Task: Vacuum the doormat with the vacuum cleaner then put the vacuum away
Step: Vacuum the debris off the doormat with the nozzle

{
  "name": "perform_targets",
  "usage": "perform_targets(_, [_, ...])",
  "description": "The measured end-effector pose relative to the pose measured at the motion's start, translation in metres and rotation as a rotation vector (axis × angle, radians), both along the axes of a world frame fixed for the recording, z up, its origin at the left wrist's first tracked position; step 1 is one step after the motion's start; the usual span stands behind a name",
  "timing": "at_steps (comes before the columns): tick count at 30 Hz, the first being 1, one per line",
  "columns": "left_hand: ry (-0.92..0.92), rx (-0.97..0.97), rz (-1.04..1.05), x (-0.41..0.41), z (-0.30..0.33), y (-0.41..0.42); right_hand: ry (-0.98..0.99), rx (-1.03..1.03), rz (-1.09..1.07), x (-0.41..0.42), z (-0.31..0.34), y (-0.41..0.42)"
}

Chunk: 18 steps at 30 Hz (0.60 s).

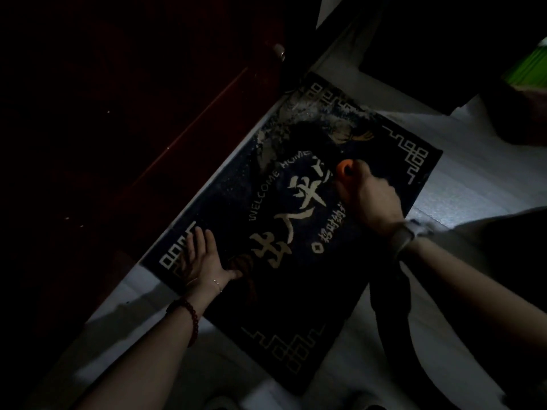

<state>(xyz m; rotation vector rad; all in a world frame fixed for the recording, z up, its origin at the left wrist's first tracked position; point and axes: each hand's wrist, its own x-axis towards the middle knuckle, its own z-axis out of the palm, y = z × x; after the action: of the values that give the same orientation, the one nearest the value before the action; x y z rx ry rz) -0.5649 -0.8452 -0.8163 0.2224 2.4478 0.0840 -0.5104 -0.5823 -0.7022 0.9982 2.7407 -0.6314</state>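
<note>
- Vacuuming appeared to be under way, as I judged it: the right hand [374, 199] was curled round the handle of a small vacuum cleaner [344, 168], of which only an orange part showed; the body ahead of it was lost in the dark.
- The doormat [313, 294] lay on the pale floor [461, 173], its long axis running from near right to far left... correction: from the near corner up to the far right corner, along the dark red door [133, 128] on its left.
- The vacuum sat over the mat's middle-right, by the lettering; the near half lay toward me from the grip.
- The left hand [198, 258] lay flat, fingers straight, pressing the mat's left edge, holding nothing.
- Right hand was nearer the tool; I noted the next stroke would likely draw nearward.
</note>
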Motion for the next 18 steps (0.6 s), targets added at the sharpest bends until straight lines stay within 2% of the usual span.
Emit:
perform_targets(2, [-0.001,-0.002,0.005,0.000,0.000,0.000,-0.026,-0.013,-0.048,-0.012,-0.008,0.005])
perform_targets(6, [0.002,0.003,0.006,-0.001,-0.001,0.001,-0.050,-0.128,0.115,0.006,-0.025,-0.035])
perform_targets(9, [-0.001,0.008,0.005,-0.001,-0.001,0.001,-0.095,-0.166,0.176,0.019,-0.014,-0.039])
perform_targets(14, [-0.037,-0.024,-0.012,-0.002,0.002,0.004,0.040,-0.065,-0.038,-0.014,0.001,0.013])
perform_targets(18, [-0.050,-0.023,-0.040,-0.005,0.006,0.008,-0.009,-0.081,-0.108,-0.051,-0.013,0.025])
